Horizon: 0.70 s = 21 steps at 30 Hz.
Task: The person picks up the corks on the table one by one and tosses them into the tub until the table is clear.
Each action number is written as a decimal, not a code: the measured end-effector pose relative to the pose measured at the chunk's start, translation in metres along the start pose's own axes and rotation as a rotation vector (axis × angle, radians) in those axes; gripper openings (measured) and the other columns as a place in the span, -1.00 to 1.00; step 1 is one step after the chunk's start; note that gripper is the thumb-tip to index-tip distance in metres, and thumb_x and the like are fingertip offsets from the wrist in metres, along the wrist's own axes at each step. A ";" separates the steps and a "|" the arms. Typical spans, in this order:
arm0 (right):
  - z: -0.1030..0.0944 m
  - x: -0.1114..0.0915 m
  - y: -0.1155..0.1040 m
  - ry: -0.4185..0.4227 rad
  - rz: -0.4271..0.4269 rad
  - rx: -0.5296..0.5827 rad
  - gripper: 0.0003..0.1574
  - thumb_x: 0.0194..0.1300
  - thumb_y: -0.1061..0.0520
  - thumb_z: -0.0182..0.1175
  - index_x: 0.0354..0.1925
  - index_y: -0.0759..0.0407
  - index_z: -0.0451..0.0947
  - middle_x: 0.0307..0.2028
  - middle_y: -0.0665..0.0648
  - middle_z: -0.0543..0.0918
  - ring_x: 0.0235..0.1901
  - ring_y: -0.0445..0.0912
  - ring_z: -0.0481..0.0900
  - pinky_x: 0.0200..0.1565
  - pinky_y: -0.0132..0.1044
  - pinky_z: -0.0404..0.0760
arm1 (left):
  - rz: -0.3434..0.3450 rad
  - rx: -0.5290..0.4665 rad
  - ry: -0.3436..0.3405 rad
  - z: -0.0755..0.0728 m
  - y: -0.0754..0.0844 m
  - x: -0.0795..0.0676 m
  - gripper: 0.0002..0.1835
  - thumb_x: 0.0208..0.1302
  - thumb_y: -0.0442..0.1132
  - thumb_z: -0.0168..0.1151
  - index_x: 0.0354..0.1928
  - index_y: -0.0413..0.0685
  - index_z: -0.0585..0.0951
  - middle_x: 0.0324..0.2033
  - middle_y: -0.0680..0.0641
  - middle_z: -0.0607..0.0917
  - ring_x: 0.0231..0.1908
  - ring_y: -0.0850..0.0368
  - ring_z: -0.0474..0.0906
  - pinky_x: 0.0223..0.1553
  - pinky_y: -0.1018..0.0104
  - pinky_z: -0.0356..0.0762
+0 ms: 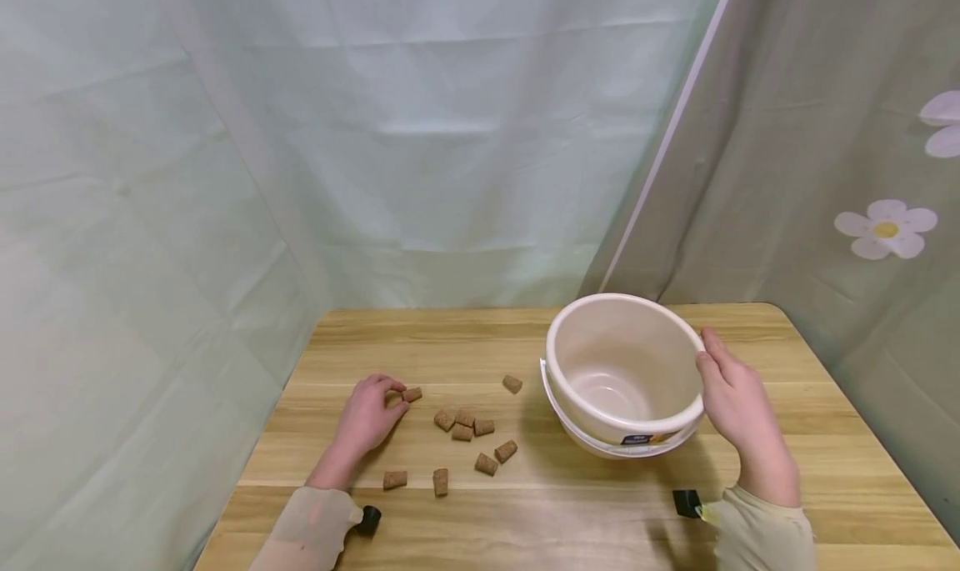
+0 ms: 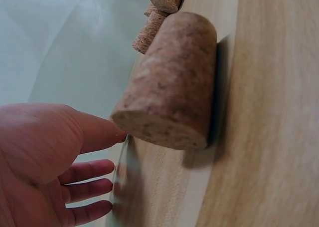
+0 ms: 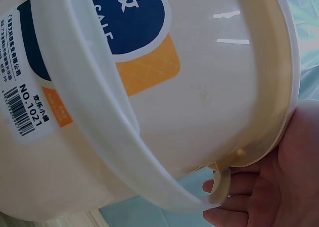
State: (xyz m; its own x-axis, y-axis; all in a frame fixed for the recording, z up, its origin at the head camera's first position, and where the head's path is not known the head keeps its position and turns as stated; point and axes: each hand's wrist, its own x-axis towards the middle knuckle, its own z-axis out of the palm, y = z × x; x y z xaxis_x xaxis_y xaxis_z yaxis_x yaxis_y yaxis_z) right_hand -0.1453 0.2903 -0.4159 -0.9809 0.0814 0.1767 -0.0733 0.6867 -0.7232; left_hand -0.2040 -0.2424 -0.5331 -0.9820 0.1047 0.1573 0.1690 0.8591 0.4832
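Observation:
At the left of the table, my left hand [image 1: 369, 413] has its thumb and index fingertips on either side of one end of a small cork stopper [image 1: 412, 394], pinching it. In the left wrist view the left hand [image 2: 45, 162] shows behind another, nearer cork [image 2: 172, 82], which hides the thumb tip. My right hand [image 1: 738, 396] grips the right rim of a cream plastic bucket [image 1: 592, 417], thumb over the rim and fingers outside. The right wrist view shows that hand [image 3: 269, 187] beside the handle's pivot [image 3: 219, 187]. The bucket's inside holds nothing visible.
Several more corks lie loose on the wooden table [image 1: 525, 521] between left hand and bucket, one cork [image 1: 512, 383] farther back. The bucket's white handle [image 1: 555, 404] hangs down its near side. Pale curtains [image 1: 465, 137] enclose the table's back and sides.

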 end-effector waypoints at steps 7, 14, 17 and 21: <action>0.000 0.000 0.000 -0.002 -0.004 0.004 -0.21 0.78 -0.11 -0.30 0.62 0.43 0.08 0.58 0.51 0.12 0.54 0.49 0.10 0.50 0.42 0.07 | 0.001 -0.010 0.009 -0.001 -0.001 0.000 -0.77 0.38 -0.23 0.48 -0.02 -0.19 0.77 0.06 -0.26 0.70 0.17 -0.34 0.57 0.22 -0.30 0.52; 0.000 -0.001 0.001 -0.001 -0.003 -0.001 -0.21 0.78 -0.10 -0.30 0.62 0.42 0.09 0.58 0.50 0.13 0.54 0.50 0.11 0.50 0.43 0.08 | -0.009 -0.007 0.004 -0.001 -0.002 0.000 -0.75 0.40 -0.20 0.46 -0.01 -0.20 0.77 0.06 -0.24 0.71 0.17 -0.32 0.59 0.24 -0.26 0.52; 0.000 -0.001 0.000 -0.003 0.003 0.000 -0.21 0.78 -0.11 -0.30 0.63 0.42 0.08 0.58 0.50 0.12 0.54 0.50 0.10 0.50 0.42 0.07 | -0.004 -0.012 0.010 -0.001 -0.002 0.000 -0.75 0.40 -0.20 0.46 0.00 -0.21 0.77 0.04 -0.24 0.72 0.15 -0.31 0.60 0.23 -0.26 0.53; 0.000 0.000 0.001 -0.001 0.005 -0.003 -0.21 0.78 -0.11 -0.31 0.63 0.41 0.08 0.58 0.49 0.13 0.54 0.50 0.10 0.49 0.43 0.08 | -0.002 -0.018 0.016 -0.001 -0.001 0.000 -0.74 0.42 -0.21 0.45 0.02 -0.22 0.76 0.04 -0.24 0.71 0.14 -0.30 0.61 0.22 -0.26 0.53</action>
State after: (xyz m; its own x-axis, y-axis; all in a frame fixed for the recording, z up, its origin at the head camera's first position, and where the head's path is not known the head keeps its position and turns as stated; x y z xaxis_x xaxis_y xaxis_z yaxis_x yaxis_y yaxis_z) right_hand -0.1450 0.2907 -0.4165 -0.9814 0.0839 0.1724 -0.0680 0.6882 -0.7223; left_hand -0.2042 -0.2441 -0.5325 -0.9809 0.0948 0.1699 0.1686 0.8500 0.4990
